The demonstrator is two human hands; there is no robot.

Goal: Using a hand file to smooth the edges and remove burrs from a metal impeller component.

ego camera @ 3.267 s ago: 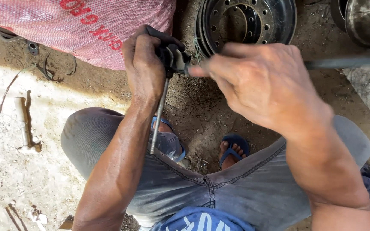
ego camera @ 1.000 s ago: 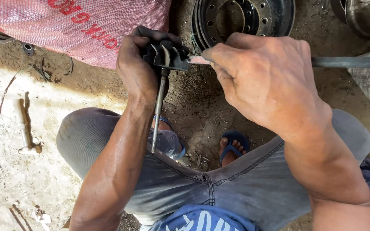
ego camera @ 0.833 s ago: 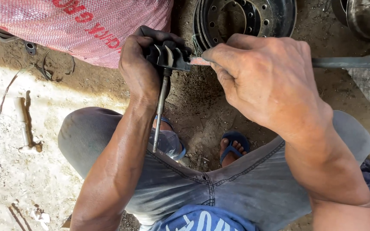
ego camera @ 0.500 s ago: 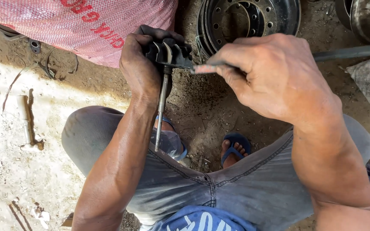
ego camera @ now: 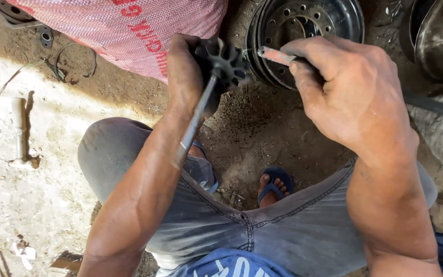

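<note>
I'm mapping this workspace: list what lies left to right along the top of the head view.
Pink woven sack → left hand gripping a dark finned part on a metal shaft → black steel wheel rim → right hand holding a thin tool → dark metal bowl.

Sunlit dirt ground [ego camera: 21, 205], pink woven sack [ego camera: 129, 31]

Both forearms are bare; no sleeves, gloves, watch or rings are visible. The left hand [ego camera: 185, 77] and right hand [ego camera: 352, 97] carry dark grease smears, heaviest on the fingers. Legs are covered by grey denim trousers [ego camera: 283, 231] with visible seams and fly stitching. A blue shirt [ego camera: 232, 264] with white lettering shows at the lower edge. One foot wears a blue sandal [ego camera: 275, 184].
</note>
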